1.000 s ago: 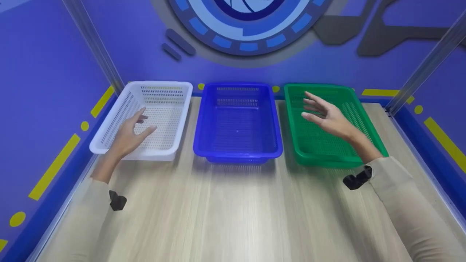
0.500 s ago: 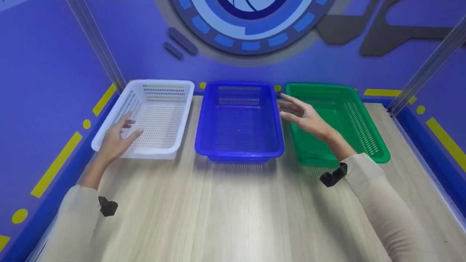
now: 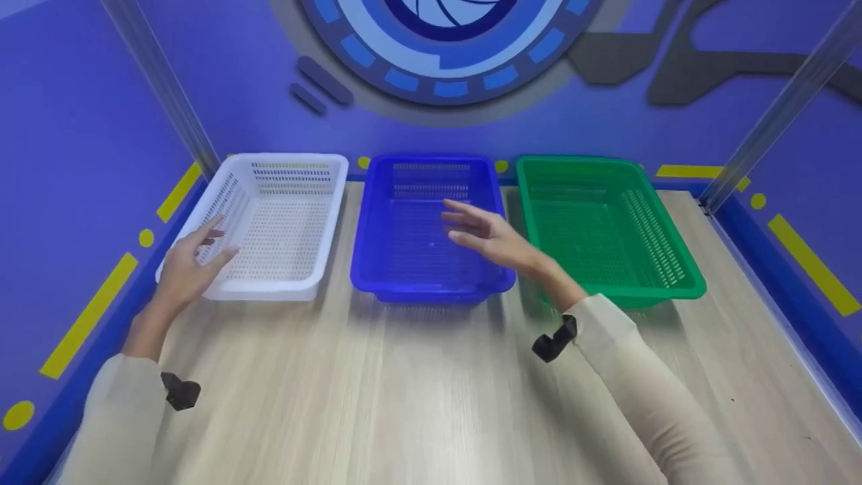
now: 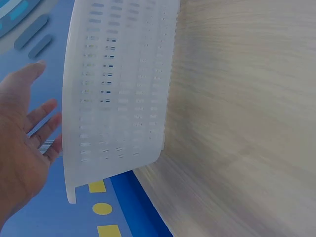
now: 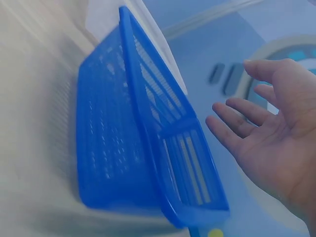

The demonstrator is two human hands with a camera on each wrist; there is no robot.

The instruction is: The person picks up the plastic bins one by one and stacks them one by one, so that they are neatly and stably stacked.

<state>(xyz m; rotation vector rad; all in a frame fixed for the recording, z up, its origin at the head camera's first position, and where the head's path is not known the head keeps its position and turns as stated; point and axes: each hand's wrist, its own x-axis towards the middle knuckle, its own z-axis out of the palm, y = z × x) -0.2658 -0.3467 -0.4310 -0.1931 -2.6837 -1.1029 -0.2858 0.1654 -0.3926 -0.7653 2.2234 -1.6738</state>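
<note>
Three plastic baskets stand in a row along the back of the table: a white basket (image 3: 283,236) at left, a blue basket (image 3: 411,269) in the middle, a green basket (image 3: 592,256) at right. All three look empty in the head view. My left hand (image 3: 188,266) hovers over the front left corner of the white basket, fingers loosely spread and holding nothing. Above the blue basket is my right hand (image 3: 495,239), its fingers relaxed with nothing in them. In the right wrist view that hand (image 5: 276,118) appears apart from the blue basket's rim.
The wooden table (image 3: 404,397) extends in front of the baskets. Blue printed panels (image 3: 438,135) with yellow marks enclose it at the back and both sides. Metal posts (image 3: 168,87) rise at the back corners. A dark wrist camera (image 3: 555,340) sits at each cuff.
My right hand has swept left, from over the green basket to over the blue one. My left hand has drifted left and toward me over the white basket. The baskets have stayed put.
</note>
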